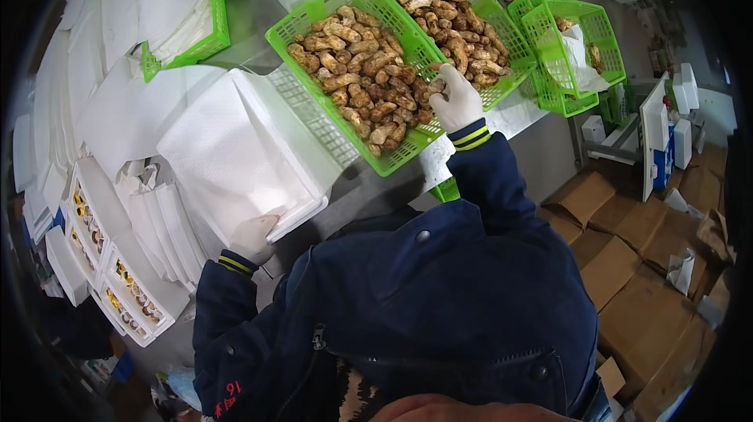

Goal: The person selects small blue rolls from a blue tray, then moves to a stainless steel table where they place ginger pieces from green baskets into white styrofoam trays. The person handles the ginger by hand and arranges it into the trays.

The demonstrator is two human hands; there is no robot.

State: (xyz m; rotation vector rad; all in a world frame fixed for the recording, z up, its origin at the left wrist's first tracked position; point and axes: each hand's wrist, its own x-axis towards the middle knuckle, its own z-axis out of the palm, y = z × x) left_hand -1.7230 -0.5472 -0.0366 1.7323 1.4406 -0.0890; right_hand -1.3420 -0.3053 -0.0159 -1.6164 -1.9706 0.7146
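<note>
My right hand (459, 98), in a white glove, is over the right side of a green plastic basket (406, 158) of brown-and-cream mushrooms (359, 63). Its thumb and fingers close around one mushroom (436, 86) by the basket's rim. My left hand (253, 239), also gloved in white, grips the near corner of a white foam box (306, 216). White textured paper (217, 145) lines this box, which lies tilted left of the basket. A second green basket (506, 84) of similar mushrooms (453, 22) adjoins the first on its far right.
Smaller green baskets (615, 63) stand at the right, with paper and a few mushrooms inside. Paper sheets (117, 104) and a paper-filled green basket (220, 25) lie at the left. Foam trays (144, 336) hold small packed items. Brown cartons (641, 316) cover the floor at right.
</note>
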